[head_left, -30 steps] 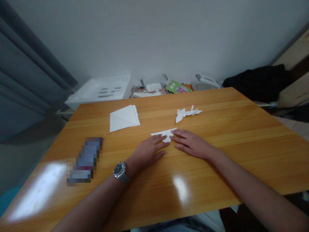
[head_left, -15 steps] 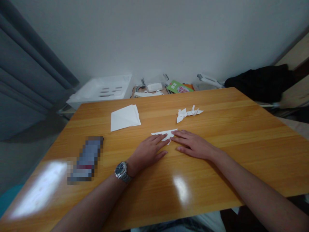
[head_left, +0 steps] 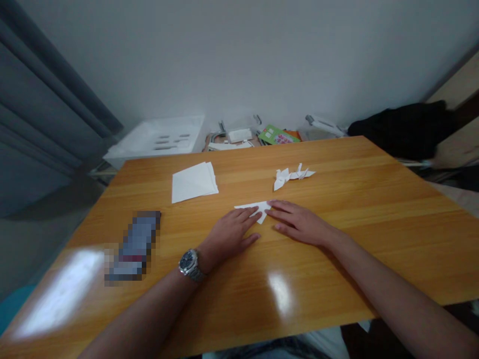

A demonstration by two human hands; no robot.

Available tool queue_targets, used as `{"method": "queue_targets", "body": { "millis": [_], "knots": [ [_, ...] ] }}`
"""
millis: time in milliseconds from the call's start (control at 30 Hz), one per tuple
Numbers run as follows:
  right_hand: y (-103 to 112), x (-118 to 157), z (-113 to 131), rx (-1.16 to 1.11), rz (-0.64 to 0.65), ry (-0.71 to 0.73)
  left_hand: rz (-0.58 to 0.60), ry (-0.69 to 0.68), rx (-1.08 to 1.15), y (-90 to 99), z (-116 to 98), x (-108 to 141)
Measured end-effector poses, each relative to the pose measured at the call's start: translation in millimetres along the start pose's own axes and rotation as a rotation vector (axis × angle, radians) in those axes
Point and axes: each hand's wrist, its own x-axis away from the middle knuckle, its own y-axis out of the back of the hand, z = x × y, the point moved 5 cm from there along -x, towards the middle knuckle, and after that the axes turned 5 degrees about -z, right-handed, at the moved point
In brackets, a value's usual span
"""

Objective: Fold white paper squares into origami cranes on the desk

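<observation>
Head view. On the table (head_left: pixel 239 304), your folded paper (head_left: pixel 264 207) lies roughly midway between the left and right edges, its long straight side toward the far edge and a point toward the near edge. Your left hand (head_left: pixel 232 232) lies palm down, fingers extended, with the fingertips on the left and middle part of the paper and the thumb apart from it on the table side. Your right hand (head_left: pixel 299 222) is likewise extended, its leading fingertips touching the paper's right end. The two hands are apart, neither clamped on anything; a piece of the paper shows between them.

The step in hand appears to be pressing a fold flat. To do it well, let the left fingertips anchor the layers and run a right fingertip along the crease with even pressure, outward from the middle. Uneven pressure could let the layers slip and spoil the straight side; check that it is aligned before pressing hard.

The paper sheets (head_left: pixel 194 182) near the far left corner and the folded figures (head_left: pixel 282 178) between your paper and the far edge stand clear of your fingers.
</observation>
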Motion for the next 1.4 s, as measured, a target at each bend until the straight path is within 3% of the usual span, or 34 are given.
{"method": "queue_targets", "body": {
  "millis": [767,1167,1400],
  "knots": [
    [2.5,3.8,-7.4,0.022,0.044,-0.105,-0.006,0.007,-0.002,-0.3,-0.3,1.2],
    [0.2,3.6,-2.8,0.116,0.054,-0.019,-0.005,0.012,-0.023,-0.4,-0.7,0.6],
    [2.8,1.8,-15.1,0.205,0.003,-0.178,0.008,0.023,-0.024,-2.5,1.3,-0.2]
  ]
}}
